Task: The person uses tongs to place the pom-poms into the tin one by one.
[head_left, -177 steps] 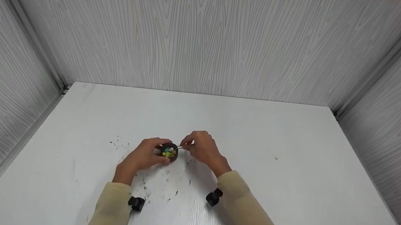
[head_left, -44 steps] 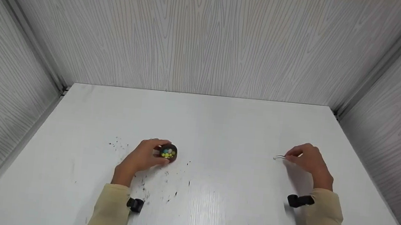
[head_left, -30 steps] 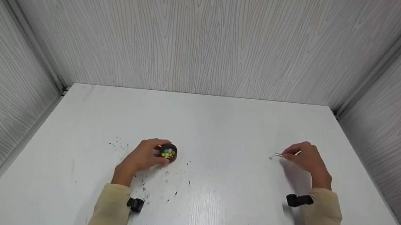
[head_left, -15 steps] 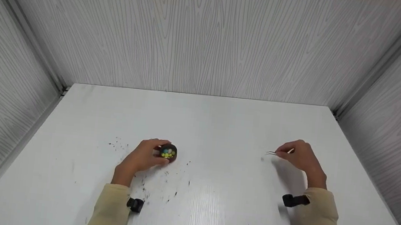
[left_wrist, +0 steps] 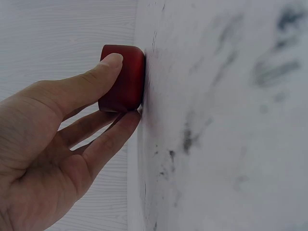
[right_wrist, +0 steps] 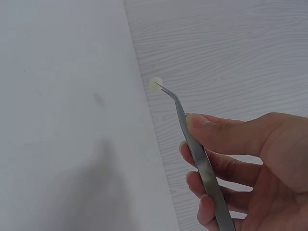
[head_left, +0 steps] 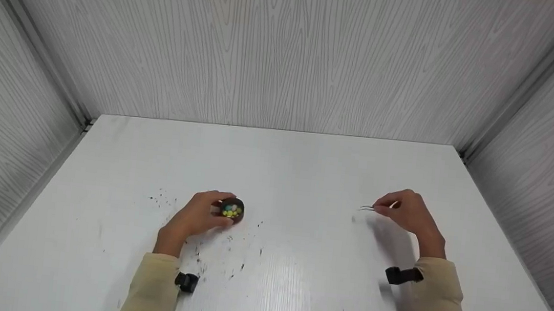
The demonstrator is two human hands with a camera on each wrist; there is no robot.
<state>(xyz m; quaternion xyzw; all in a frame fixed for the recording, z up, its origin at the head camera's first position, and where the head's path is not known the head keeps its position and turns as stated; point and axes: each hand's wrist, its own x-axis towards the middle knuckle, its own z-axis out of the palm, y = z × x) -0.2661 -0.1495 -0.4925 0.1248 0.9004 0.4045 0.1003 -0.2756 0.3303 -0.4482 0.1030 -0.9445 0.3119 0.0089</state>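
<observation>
My left hand (head_left: 197, 214) holds a small, round, dark red cup (left_wrist: 126, 79) between thumb and fingers, on the table left of centre. Several yellow, green, blue and pale beads (head_left: 232, 211) lie in it. In the left wrist view its side shows low against the table, and the beads are hidden. My right hand (head_left: 405, 210) pinches bent-tip metal tweezers (right_wrist: 204, 168) to the right of centre, points facing left. At the points sits a small pale yellow bead (right_wrist: 155, 83), raised over the table; in the head view it hardly stands out from the white.
Dark specks (head_left: 199, 260) and smudges are scattered on the white table (head_left: 306, 169) around my left hand. Grey wood-grain panels (head_left: 287, 53) enclose the table at the back and both sides. Each wrist carries a small black camera (head_left: 186, 282).
My right hand went from the cup to the pale bead on the right, and the tweezers took it up. Over the last second they have moved leftward and up. My left hand stayed in place.
</observation>
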